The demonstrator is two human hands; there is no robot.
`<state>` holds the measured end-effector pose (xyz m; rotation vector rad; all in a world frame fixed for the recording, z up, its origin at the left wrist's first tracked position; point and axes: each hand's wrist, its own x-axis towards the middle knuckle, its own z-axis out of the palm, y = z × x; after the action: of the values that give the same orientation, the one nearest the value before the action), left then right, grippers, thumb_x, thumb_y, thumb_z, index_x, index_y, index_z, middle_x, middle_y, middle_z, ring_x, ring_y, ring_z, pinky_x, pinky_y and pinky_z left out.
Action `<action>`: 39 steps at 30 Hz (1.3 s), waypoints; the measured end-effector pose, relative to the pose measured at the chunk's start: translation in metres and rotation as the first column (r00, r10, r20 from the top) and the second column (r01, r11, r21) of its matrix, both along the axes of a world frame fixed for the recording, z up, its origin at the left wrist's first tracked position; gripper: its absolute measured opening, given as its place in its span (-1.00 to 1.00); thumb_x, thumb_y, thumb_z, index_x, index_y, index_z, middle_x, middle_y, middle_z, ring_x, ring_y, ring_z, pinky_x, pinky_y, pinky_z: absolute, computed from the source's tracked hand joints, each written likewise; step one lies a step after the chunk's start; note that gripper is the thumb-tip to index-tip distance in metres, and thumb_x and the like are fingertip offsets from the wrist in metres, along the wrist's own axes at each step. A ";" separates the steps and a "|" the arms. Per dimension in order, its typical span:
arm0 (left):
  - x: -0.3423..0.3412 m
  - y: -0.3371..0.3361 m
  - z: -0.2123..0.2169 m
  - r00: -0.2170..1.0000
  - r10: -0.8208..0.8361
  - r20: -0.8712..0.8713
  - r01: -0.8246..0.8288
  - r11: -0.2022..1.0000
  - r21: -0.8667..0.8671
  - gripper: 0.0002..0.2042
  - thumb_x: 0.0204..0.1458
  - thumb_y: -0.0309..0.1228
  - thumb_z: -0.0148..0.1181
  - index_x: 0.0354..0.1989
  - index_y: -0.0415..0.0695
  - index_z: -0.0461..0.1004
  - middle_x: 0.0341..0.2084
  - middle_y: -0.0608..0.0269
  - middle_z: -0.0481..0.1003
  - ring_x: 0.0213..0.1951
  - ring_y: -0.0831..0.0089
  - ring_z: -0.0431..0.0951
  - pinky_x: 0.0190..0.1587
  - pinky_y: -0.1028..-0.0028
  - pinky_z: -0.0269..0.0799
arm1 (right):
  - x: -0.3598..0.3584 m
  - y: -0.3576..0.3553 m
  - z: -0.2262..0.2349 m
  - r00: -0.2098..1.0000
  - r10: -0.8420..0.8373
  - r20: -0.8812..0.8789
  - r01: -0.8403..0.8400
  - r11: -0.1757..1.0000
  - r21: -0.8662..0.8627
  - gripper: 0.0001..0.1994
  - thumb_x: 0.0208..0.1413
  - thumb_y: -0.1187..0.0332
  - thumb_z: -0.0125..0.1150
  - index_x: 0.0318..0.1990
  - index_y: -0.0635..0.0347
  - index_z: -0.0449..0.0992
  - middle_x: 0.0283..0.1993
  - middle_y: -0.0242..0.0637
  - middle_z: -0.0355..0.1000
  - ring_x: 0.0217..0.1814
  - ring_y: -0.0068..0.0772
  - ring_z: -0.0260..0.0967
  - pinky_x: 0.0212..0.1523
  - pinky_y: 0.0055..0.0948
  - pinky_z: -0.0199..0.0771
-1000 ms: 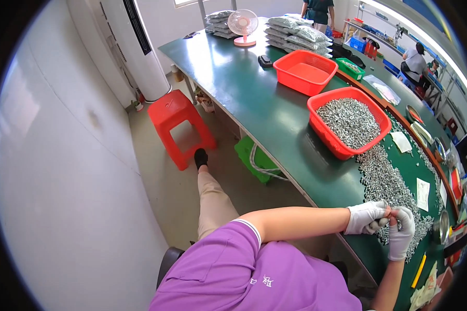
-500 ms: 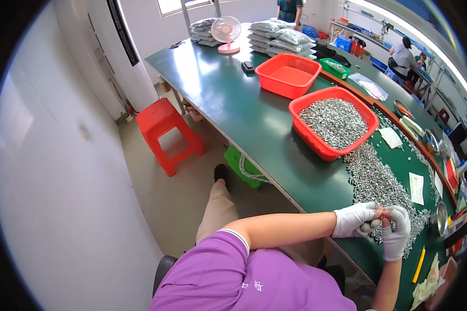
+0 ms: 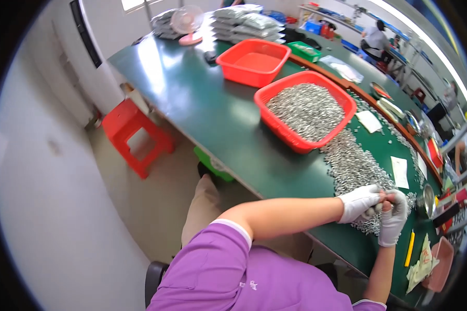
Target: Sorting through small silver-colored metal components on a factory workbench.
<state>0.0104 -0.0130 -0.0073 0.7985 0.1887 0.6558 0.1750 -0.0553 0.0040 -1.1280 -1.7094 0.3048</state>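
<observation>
My left hand (image 3: 359,203) and my right hand (image 3: 394,220) meet over a heap of small silver metal parts (image 3: 354,165) on the green table (image 3: 218,122). Both wear white gloves with some fingertips bare. Their fingers are closed and pinched together, tip against tip. Whatever lies between them is too small and covered to make out. Just beyond the heap, a red plastic basin (image 3: 282,136) is filled with the same kind of silver parts. A white paper slip (image 3: 399,172) lies beside the heap, near my right hand.
Another red basin (image 3: 246,76) stands farther back, near a pink fan (image 3: 187,20) and stacked bags (image 3: 244,23). A brown wooden strip (image 3: 342,82) runs along the table. At right are a metal bowl (image 3: 426,201), a yellow tool (image 3: 410,249) and a pink tray (image 3: 441,264). A red stool (image 3: 135,137) stands left.
The view has turned, so the table, basins and stool sit farther left and higher in the picture. My hands stay pinched together over the heap, with little visible change in their grip.
</observation>
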 end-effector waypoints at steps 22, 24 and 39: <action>-0.017 0.009 -0.001 0.996 -0.088 -0.025 0.083 0.981 -0.175 -0.84 0.21 -0.23 0.04 -0.26 -0.01 0.26 -0.57 0.47 0.27 -0.66 0.71 0.12 -0.63 0.66 0.00 | -0.017 0.012 0.016 0.991 0.074 0.112 -0.091 0.984 0.152 -0.84 -0.05 0.41 0.34 -0.33 0.16 0.47 -0.41 -0.24 0.46 -0.38 -0.21 0.44 -0.34 -0.35 0.45; -0.020 0.006 0.004 0.993 -0.090 -0.080 0.075 0.982 -0.173 -0.84 0.21 -0.23 0.02 -0.24 0.00 0.26 -0.57 0.48 0.26 -0.66 0.71 0.12 -0.63 0.67 0.01 | -0.014 0.012 0.016 0.986 0.105 0.126 -0.120 0.985 0.121 -0.86 -0.07 0.45 0.32 -0.34 0.17 0.49 -0.41 -0.22 0.47 -0.40 -0.19 0.45 -0.36 -0.35 0.45; -0.020 0.002 0.007 0.986 -0.165 0.006 0.162 0.962 -0.220 -0.81 0.16 -0.20 0.09 -0.32 -0.01 0.30 -0.64 0.52 0.18 -0.69 0.68 0.06 -0.60 0.63 -0.05 | -0.011 0.009 0.016 0.985 0.169 0.022 -0.170 0.980 0.106 -0.88 -0.09 0.45 0.31 -0.36 0.14 0.52 -0.43 -0.25 0.46 -0.39 -0.22 0.45 -0.35 -0.37 0.46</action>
<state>-0.0098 -0.0107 0.0001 0.5970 0.2005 0.4646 0.1637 -0.0465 0.0199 -0.9093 -1.8154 0.3075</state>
